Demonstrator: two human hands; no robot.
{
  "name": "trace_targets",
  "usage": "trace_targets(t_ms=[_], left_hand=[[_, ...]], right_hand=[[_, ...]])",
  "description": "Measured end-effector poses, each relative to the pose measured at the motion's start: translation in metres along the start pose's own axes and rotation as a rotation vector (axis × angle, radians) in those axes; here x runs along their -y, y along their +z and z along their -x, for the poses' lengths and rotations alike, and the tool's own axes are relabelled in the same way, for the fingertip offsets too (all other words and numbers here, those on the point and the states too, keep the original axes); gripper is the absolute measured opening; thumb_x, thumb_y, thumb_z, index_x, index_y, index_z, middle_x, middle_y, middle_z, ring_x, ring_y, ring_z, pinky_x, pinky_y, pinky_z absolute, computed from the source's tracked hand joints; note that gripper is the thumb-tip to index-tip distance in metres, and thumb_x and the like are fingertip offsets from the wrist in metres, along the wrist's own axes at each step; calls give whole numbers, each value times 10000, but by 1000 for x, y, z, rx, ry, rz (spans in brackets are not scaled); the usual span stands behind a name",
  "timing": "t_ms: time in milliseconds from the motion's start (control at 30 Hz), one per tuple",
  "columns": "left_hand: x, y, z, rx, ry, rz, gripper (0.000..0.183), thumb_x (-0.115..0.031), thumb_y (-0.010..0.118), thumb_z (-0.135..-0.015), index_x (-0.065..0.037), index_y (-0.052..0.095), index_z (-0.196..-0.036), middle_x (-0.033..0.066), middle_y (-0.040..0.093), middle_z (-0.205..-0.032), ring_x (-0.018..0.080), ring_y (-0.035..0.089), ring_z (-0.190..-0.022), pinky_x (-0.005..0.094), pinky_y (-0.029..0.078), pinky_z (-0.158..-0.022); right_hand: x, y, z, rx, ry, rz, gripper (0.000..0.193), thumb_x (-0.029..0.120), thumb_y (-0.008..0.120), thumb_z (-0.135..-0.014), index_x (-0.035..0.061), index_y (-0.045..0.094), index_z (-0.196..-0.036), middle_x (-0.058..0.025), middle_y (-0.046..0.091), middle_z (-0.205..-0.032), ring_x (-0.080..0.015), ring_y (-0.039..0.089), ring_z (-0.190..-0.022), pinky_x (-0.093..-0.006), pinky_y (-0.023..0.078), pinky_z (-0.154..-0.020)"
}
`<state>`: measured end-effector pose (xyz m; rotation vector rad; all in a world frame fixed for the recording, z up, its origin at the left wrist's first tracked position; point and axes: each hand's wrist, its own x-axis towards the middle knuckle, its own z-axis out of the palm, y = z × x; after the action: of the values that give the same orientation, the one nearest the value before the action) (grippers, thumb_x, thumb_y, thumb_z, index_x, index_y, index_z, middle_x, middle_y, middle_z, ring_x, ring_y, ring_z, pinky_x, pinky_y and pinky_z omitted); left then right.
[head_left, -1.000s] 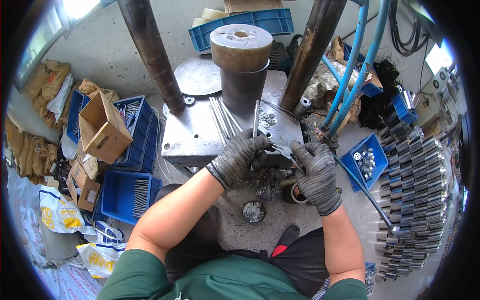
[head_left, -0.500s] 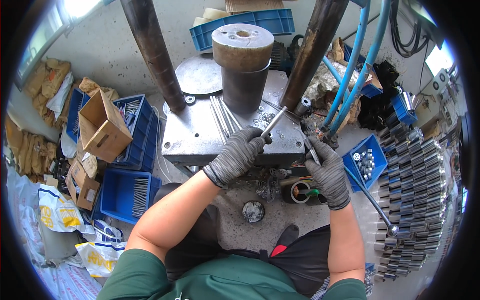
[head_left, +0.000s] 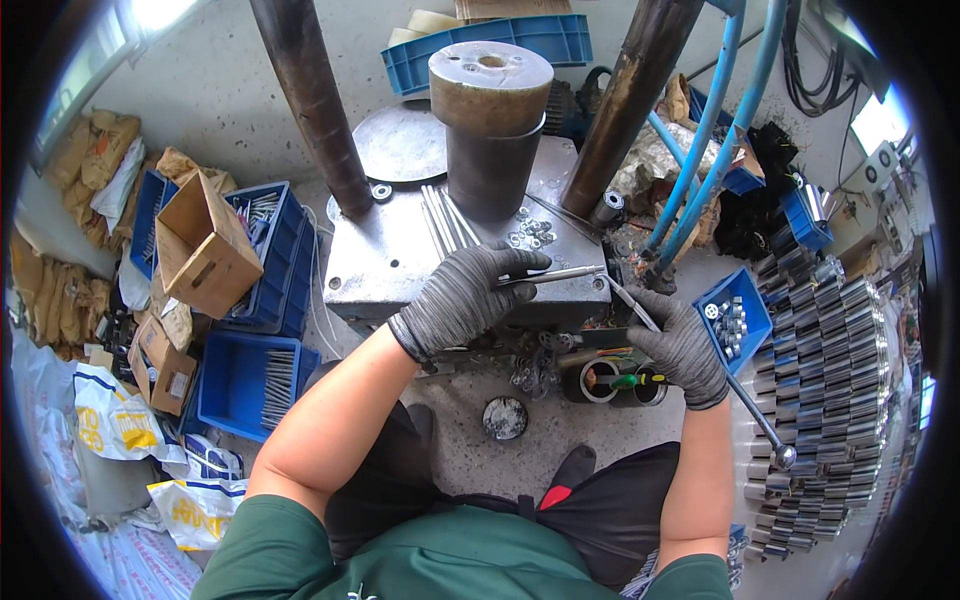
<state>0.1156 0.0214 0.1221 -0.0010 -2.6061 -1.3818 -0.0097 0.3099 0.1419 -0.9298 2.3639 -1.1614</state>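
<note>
My gloved left hand (head_left: 455,300) pinches a slim metal rod (head_left: 567,273) between thumb and fingers. It points right, just above the front edge of the steel press bed (head_left: 375,265). In my gloved right hand (head_left: 685,350) is a slim metal tool (head_left: 634,306) with a narrow tip; its exact kind does not show. The tool's tip is at the rod's right end, and I cannot tell whether they touch. Behind my left hand, several loose metal rods (head_left: 447,220) lie side by side on the bed. Small metal rings (head_left: 530,234) lie heaped to their right.
A thick steel ram (head_left: 490,140) stands between two dark columns. A ball-ended lever (head_left: 760,420) extends beside my right hand. Right are a blue bin of metal parts (head_left: 733,320) and stacked metal cylinders (head_left: 825,400); left, a blue bin (head_left: 235,385) and a cardboard box (head_left: 205,250).
The rod in my left hand has swung from slanting upward to nearly level. My right hand has moved slightly right and down, and the tool's tip is now at the rod's end.
</note>
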Motion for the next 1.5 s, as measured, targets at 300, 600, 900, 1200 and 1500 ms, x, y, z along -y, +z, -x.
trace_targets(t_ms=[300, 600, 900, 1200, 1500], left_hand=[[16, 6, 2, 51, 3, 328, 343, -224, 618, -1050, -31, 691, -1323, 94, 756, -1131, 158, 678, -1067, 344, 532, -987], [14, 22, 6, 178, -69, 812, 455, -268, 617, -995, 11, 635, -1354, 79, 752, -1029, 26, 513, -586, 185, 403, -518], [11, 17, 5, 169, -257, 1187, 522, -115, 537, -825, 65, 627, -1307, 171, 764, -1071, 64, 569, -552, 188, 423, -468], [22, 24, -1, 227, -411, 1691, 523, -130, 609, -878, 83, 573, -1355, 239, 697, -1216, 172, 664, -608, 215, 504, -478], [27, 14, -2, 133, -184, 1399, 630, -214, 687, -904, 28, 507, -1458, 221, 717, -1156, 119, 618, -554, 212, 480, -444]], right_hand=[[11, 14, -1, 202, 32, -84, 522, 151, 775, -834, 18, 681, -1330, -95, 741, -973, -132, 664, -878, -352, 560, -846], [30, 43, -5, 323, 17, 53, 526, 200, 784, -831, 13, 688, -1312, -213, 753, -1104, -278, 738, -986, -396, 568, -916], [14, 59, -8, 232, -64, -79, 555, 150, 775, -831, 12, 655, -1355, -207, 727, -1173, -282, 718, -1086, -391, 550, -970], [2, 70, -9, 292, 41, -344, 546, 108, 761, -842, -16, 615, -1354, -107, 698, -1123, -194, 652, -1046, -370, 529, -957], [-11, 84, -16, 296, 83, -458, 495, 71, 701, -855, -3, 587, -1331, -88, 680, -1096, -165, 621, -1012, -344, 526, -932]])
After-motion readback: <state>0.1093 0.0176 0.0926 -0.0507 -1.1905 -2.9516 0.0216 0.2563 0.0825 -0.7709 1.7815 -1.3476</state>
